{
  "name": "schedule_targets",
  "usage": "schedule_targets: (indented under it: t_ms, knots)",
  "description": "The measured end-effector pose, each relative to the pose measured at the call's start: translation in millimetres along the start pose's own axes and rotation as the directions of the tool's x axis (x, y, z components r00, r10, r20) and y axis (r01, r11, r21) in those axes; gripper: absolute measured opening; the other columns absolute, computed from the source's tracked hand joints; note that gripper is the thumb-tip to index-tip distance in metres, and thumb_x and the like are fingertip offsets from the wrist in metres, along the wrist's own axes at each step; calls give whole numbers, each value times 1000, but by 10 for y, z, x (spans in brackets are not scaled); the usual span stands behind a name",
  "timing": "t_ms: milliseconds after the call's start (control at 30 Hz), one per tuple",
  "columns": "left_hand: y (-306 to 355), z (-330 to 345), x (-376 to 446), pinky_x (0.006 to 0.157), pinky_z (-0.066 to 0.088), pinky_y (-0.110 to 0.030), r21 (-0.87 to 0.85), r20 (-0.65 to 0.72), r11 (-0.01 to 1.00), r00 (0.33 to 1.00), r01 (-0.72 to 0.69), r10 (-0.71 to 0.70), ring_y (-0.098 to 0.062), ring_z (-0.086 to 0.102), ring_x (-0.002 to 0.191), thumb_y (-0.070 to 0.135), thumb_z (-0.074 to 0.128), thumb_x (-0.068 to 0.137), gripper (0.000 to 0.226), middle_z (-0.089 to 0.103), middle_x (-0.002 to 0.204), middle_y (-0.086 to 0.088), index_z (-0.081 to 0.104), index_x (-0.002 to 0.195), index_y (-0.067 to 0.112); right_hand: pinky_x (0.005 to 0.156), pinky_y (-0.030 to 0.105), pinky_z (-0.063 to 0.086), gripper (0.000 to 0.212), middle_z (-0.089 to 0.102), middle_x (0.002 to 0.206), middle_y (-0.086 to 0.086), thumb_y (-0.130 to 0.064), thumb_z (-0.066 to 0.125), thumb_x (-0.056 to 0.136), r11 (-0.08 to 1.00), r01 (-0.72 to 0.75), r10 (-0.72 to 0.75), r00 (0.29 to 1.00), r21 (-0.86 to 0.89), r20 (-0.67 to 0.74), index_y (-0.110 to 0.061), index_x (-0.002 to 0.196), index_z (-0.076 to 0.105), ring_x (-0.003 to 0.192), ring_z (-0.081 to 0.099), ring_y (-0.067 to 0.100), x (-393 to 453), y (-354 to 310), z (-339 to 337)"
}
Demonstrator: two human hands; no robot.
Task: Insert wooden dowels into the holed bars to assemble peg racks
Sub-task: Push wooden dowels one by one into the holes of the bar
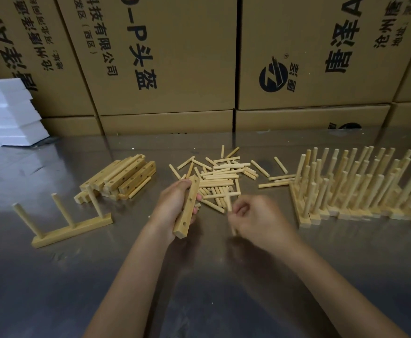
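Before stacked cardboard boxes [165, 57], a metal table [199, 276] carries finished peg racks [360, 186], spare bars [124, 176] and loose dowels [221, 176], while the left hand [175, 206] grips a holed bar [187, 206] and the blurred right hand [255, 215] seemingly pinches a dowel [231, 215].

I see both bare forearms reaching in from the near edge, converging toward the middle. My left hand [175, 203] curls its fingers around a holed bar [187, 207], gripping it tilted, far end up. My right hand [255, 215], just to the right, pinches a dowel [229, 203] (blurred, so finger detail is unclear).
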State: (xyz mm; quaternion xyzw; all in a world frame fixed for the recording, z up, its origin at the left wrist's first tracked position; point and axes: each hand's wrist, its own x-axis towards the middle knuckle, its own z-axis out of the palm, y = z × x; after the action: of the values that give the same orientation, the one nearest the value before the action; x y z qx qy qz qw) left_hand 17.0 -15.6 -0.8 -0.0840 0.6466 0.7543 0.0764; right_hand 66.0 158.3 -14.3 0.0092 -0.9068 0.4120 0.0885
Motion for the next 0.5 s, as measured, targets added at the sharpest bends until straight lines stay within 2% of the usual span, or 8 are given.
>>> schedule_targets:
  t_ms: [67,167,300,500]
  knots:
    - [-3,22,-8,42,41,-21,49,55,999,998,-3,0,-12,52,42,31,49,103,21,69,67,-1,65,113,24,50,10,46,9,71,64,0,-12,73,81,949,-71,82,996,308,-23,-15,75,66,55,68,6,-1,-46,-165]
    - [0,57,-52,40,42,-20,116,175,993,985,-24,3,-14,54,45,32,52,102,21,70,73,-3,67,115,27,65,23,58,7,75,79,7,-4,72,81,816,-31,75,996,578,-52,-10,85,70,73,74,16,-10,-101,-314]
    - [-4,110,-122,41,41,-21,139,336,989,942,-56,6,-16,56,49,32,55,101,20,70,78,-6,68,116,29,65,26,60,10,76,78,5,-3,73,83,766,58,63,984,641,-164,-9,90,69,75,75,17,-39,-95,-287]
    - [10,138,-142,41,45,-23,162,334,978,940,-133,73,-16,58,51,35,59,98,20,72,79,-6,67,117,31,68,30,60,14,74,83,8,0,72,82,801,164,-42,975,576,-220,-12,83,67,78,74,20,-33,-19,-267]
